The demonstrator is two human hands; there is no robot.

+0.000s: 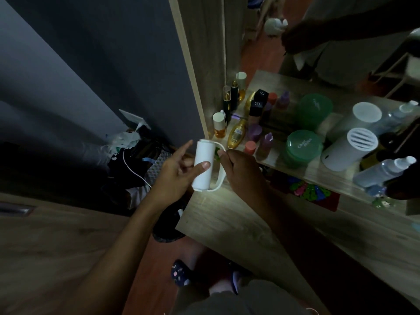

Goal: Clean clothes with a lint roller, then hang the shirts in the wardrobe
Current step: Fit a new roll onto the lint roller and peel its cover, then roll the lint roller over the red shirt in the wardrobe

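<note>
A white lint roller (pixel 203 163) is held upright over the near left corner of the wooden dressing table (pixel 227 221). My left hand (pixel 175 176) wraps its white roll, thumb across the front and index finger pointing up. My right hand (pixel 241 169) pinches the roller's curved white handle on the right side. No shirts or wardrobe interior show in this dim view.
Perfume bottles (pixel 236 133), green lidded jars (pixel 303 145), a white cylinder device (pixel 350 148) and a spray bottle (pixel 384 171) crowd the table by a mirror (pixel 261 42). Bags and a white cable (pixel 134 155) lie on the floor to the left. A wooden panel (pixel 56 246) stands at near left.
</note>
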